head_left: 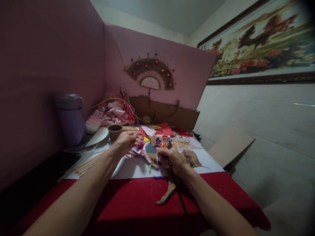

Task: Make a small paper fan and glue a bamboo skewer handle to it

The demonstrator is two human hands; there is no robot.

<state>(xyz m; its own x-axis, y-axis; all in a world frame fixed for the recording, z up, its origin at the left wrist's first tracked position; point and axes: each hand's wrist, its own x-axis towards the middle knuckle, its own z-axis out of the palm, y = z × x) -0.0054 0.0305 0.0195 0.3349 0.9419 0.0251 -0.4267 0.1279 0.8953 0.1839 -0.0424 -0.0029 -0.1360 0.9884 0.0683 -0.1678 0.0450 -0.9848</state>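
fine pinch work over a crowded craft table

the left hand [126,141] is curled in, thumb and fingertips drawn to a pinch at the left end of the flowered piece [161,141]. whatever sits in that pinch is too small to make out. the right hand [172,157] is closed around the lower edge of the same piece, which is held just above the white sheet [206,160] between the two hands. a black cord [181,196] runs from under this hand down across the red cloth [137,203]. what it belongs to is hidden by the fingers.

a pink-and-white hoop [147,156] lies on the sheet just below the flowered piece, bamboo sticks [86,165] fan out to the left, and a brown cup [115,131] stands behind the left hand.

to my eye this is close fitting work, and it would go best with the right hand doing only the holding, wrist resting on the table, while the left makes the small moves. the cord looks likely to snag the cardboard scrap [167,196], so slack is worth minding. the hoop is close enough to get nudged.
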